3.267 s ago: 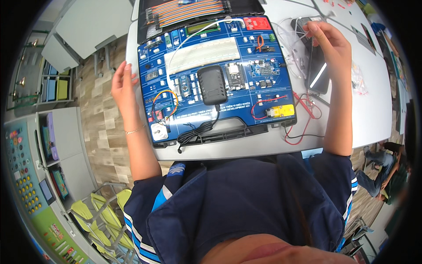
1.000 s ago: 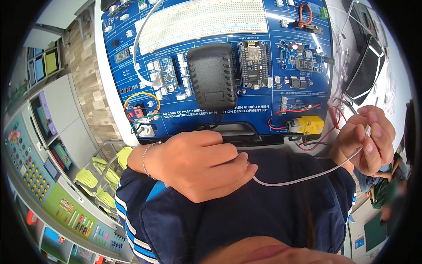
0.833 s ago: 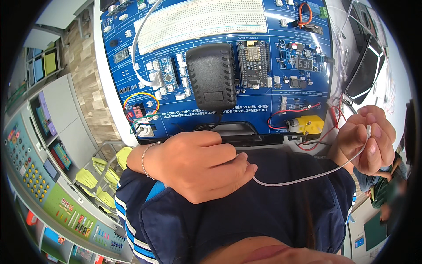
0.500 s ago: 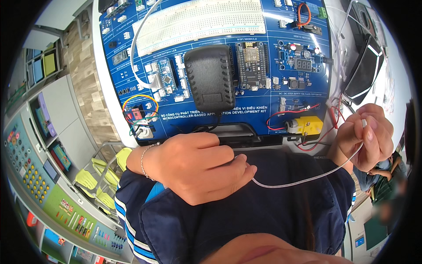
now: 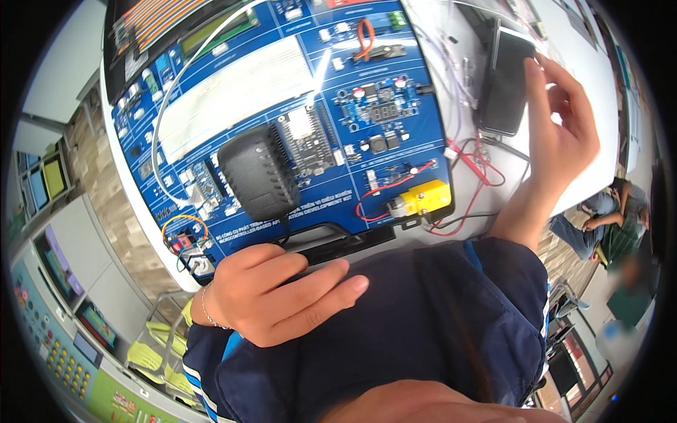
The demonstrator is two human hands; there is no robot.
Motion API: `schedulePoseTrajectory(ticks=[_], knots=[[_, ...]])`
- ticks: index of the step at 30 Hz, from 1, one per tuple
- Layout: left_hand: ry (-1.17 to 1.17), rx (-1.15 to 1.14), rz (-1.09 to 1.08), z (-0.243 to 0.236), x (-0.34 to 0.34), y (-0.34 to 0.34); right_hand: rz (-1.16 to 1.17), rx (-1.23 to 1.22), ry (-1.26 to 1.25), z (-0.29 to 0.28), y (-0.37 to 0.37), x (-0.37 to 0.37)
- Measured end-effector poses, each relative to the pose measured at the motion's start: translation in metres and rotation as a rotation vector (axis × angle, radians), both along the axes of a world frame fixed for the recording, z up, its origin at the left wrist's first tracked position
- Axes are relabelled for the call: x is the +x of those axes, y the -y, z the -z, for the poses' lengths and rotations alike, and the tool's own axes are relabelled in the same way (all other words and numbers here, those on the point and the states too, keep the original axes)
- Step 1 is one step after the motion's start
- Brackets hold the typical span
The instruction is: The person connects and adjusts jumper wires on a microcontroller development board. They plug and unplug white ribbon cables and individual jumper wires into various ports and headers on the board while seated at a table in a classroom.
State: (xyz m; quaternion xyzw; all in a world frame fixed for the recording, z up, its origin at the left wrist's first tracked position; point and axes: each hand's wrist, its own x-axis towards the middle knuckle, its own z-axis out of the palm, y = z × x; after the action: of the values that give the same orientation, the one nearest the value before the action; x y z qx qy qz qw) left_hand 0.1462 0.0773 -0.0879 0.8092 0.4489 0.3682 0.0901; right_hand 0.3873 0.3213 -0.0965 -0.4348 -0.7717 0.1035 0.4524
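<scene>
My left hand (image 5: 282, 292) hovers before my jacket, near the black handle of the blue development board (image 5: 317, 190). Its fingers are loosely stretched out and apart, and nothing shows in them. At the right, my right hand (image 5: 564, 120) has thumb and forefinger closed at the upper right edge of a black smartphone (image 5: 504, 88). The phone's screen is dark. On the board lie a black power adapter (image 5: 259, 173), a white breadboard (image 5: 236, 99) and a yellow gear motor (image 5: 422, 200) with red and black wires. A white cable (image 5: 161, 116) curves over the board's left part.
Loose red and black wires (image 5: 479, 166) lie on the white table (image 5: 557, 176) beside the board. At left are lime-green chairs (image 5: 159, 345) and a cabinet (image 5: 81, 247). Another person (image 5: 606, 222) sits farther off at the right.
My right hand has let go of the thin white cable and moved up to the phone. My left hand has loosened its closed fingers. The view has turned, tilting the board.
</scene>
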Motion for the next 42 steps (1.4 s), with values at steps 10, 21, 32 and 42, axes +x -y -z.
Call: schedulePoseTrajectory(ticks=[10,21,32,42], knots=[[-0.059,0.002,-0.002,-0.002,0.000,0.004,-0.030,-0.449,0.294,0.002,0.007,0.003],[-0.071,0.026,-0.020,-0.002,0.000,0.010,-0.668,-0.396,0.450,-0.003,0.012,0.014],[0.075,0.188,-0.135,0.003,0.007,0.011,-1.077,-0.846,-1.205,-0.022,0.015,0.029],[0.084,-0.084,-0.268,-0.004,0.020,0.013,-1.353,-0.883,-0.570,0.008,0.077,-0.030]])
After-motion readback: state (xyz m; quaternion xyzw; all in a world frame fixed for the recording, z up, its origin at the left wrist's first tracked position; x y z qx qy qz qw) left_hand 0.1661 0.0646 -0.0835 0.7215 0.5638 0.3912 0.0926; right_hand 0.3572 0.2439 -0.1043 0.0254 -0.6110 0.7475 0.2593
